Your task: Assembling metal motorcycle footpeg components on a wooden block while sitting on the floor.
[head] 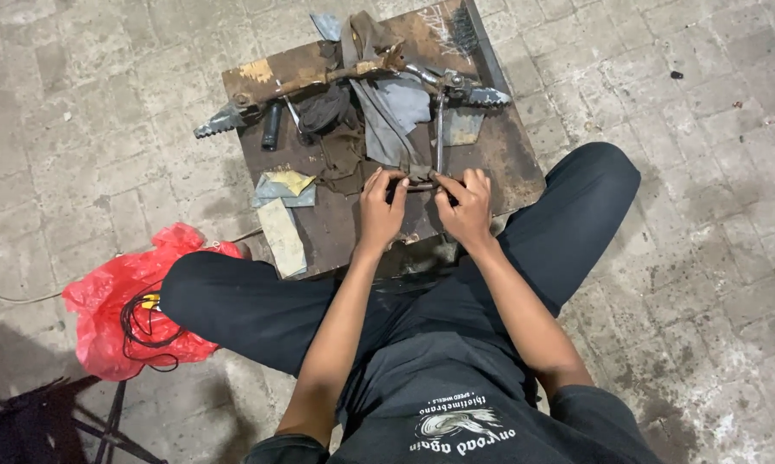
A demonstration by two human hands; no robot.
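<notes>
Both hands closed on a small strap-like metal piece [420,176] at near edge of rusty work board [508,163]: left hand [380,210] pinching one end, right hand [466,209] the other, thumbs on top. Thin steel rod [440,129] running from piece up to toothed metal footpeg [482,97].

Risks, judged: rod springing sideways if pinch slips; fingers near serrated peg teeth; greasy rag [387,103] snagging parts.

Board low on grey paving-stone floor [104,129], stained, cracked. Sandpaper scraps [282,202] on board's left edge. Red plastic bag [121,301] with black cable beside left knee. Outdoor or workshop yard, dim light.
</notes>
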